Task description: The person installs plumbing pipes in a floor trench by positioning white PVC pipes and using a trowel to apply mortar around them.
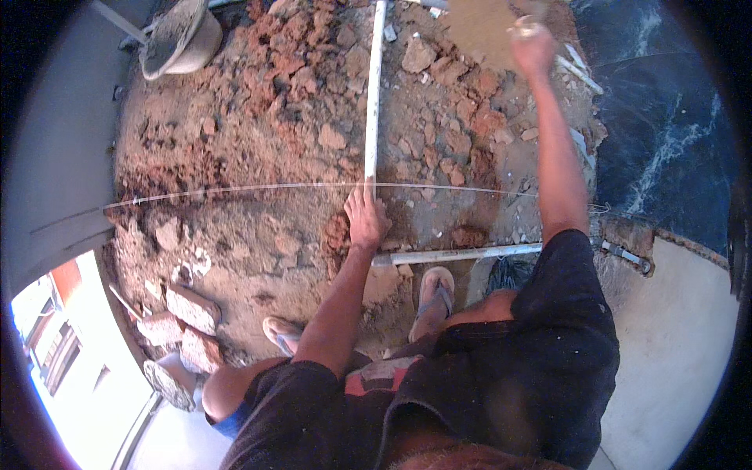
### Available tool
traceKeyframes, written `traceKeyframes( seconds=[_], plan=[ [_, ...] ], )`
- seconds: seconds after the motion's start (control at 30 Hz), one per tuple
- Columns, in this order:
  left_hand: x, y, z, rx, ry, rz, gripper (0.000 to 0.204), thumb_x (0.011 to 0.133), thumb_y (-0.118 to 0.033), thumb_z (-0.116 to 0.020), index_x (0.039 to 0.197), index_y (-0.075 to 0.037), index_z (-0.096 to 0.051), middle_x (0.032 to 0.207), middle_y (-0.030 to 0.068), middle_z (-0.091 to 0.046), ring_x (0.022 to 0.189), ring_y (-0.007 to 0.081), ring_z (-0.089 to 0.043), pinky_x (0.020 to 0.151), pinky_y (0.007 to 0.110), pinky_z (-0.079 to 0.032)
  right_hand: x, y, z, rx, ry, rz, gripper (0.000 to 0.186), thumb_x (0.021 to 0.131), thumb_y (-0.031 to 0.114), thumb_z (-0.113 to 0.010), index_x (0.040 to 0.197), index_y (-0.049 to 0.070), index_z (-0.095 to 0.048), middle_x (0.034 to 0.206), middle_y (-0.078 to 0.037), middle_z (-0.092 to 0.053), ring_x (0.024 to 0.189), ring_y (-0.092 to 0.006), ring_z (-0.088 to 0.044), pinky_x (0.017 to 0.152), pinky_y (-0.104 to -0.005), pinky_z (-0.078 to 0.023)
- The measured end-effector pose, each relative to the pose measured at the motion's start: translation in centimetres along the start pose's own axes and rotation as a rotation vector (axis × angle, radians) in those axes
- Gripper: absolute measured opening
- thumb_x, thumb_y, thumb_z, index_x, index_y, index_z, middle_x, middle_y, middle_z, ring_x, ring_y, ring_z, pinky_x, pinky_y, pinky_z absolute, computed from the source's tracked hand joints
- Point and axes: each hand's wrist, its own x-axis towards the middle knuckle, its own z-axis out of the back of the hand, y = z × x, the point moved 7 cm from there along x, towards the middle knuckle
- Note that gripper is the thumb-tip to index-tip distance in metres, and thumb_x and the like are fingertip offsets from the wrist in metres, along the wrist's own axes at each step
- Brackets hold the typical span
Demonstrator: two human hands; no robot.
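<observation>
My left hand (366, 220) lies with fingers stretched at the near end of a long white pipe (375, 86), which runs away from me over the dirt. Its fingertips are by a taut pale string (290, 186) that crosses the whole ground; whether they touch it cannot be told. My right arm reaches far forward, and the right hand (533, 51) is closed around something small and light-coloured that I cannot make out. Beside that hand is a flat, smooth brown patch (482, 35). A second white pipe (462, 254) lies crosswise near my feet.
Broken reddish soil and stones (290, 63) cover the ground. A tub (184, 43) of grey mix stands far left, and bricks (193, 309) lie near left. Dark veined slabs (658, 125) border the right side. A pipe fitting (627, 254) protrudes near the pale floor.
</observation>
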Motion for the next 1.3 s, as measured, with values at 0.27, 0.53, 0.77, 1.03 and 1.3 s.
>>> traceKeyframes(
  seconds=[0.27, 0.53, 0.77, 1.03, 1.3],
  plan=[
    [-0.4, -0.7, 2.1, -0.015, -0.129, -0.044, 0.057, 0.085, -0.017, -0.056, 0.136, -0.002, -0.035, 0.133, 0.0194, -0.042, 0.121, 0.0382, -0.04, 0.101, 0.05, -0.03, 0.3, -4.6, 5.6, -0.455, -0.099, 0.11, 0.043, 0.078, 0.044, -0.067, 0.081, 0.001, -0.068, 0.079, -0.022, -0.067, 0.077, -0.0389, -0.066, 0.07, -0.0478, -0.052],
    [-0.8, -1.1, 1.8, 0.081, -0.16, -0.036, 0.049, 0.084, -0.02, -0.056, 0.128, -0.001, -0.043, 0.119, 0.0182, -0.049, 0.111, 0.0352, -0.045, 0.094, 0.047, -0.035, -17.6, -5.5, 3.7, -0.296, 0.339, 0.226, 0.039, 0.088, 0.04, -0.059, 0.083, 0.002, -0.066, 0.08, -0.022, -0.066, 0.076, -0.04, -0.065, 0.065, -0.0485, -0.05],
    [-1.3, -0.6, 2.1, 0.018, -0.212, -0.064, 0.044, 0.087, -0.019, -0.055, 0.126, -0.003, -0.046, 0.111, 0.0181, -0.051, 0.106, 0.0359, -0.047, 0.088, 0.048, -0.038, -42.3, 0.8, 8.3, 0.218, 0.932, -0.126, 0.029, 0.081, 0.019, -0.066, 0.102, 0.0, -0.061, 0.084, -0.019, -0.064, 0.069, -0.0364, -0.062, 0.058, -0.0428, -0.05],
    [-1.6, 0.0, 2.3, 0.18, -0.124, -0.139, 0.046, 0.085, -0.017, -0.054, 0.129, -0.007, -0.047, 0.118, 0.016, -0.052, 0.11, 0.0351, -0.048, 0.093, 0.049, -0.038, -50.3, -3.5, 8.0, 0.139, 0.69, -0.115, 0.027, 0.075, 0.02, -0.074, 0.097, 0.006, -0.064, 0.094, -0.016, -0.065, 0.092, -0.0359, -0.062, 0.082, -0.0425, -0.047],
    [-5.8, 0.0, 3.6, 0.367, 0.08, -0.168, 0.04, 0.083, -0.02, -0.053, 0.121, -0.008, -0.053, 0.125, 0.011, -0.054, 0.119, 0.0304, -0.046, 0.098, 0.047, -0.035, -49.3, -3.0, 7.7, 0.212, 0.763, -0.031, 0.029, 0.072, 0.018, -0.078, 0.09, 0.006, -0.058, 0.087, -0.016, -0.065, 0.086, -0.0375, -0.062, 0.076, -0.0429, -0.048]
  ],
)
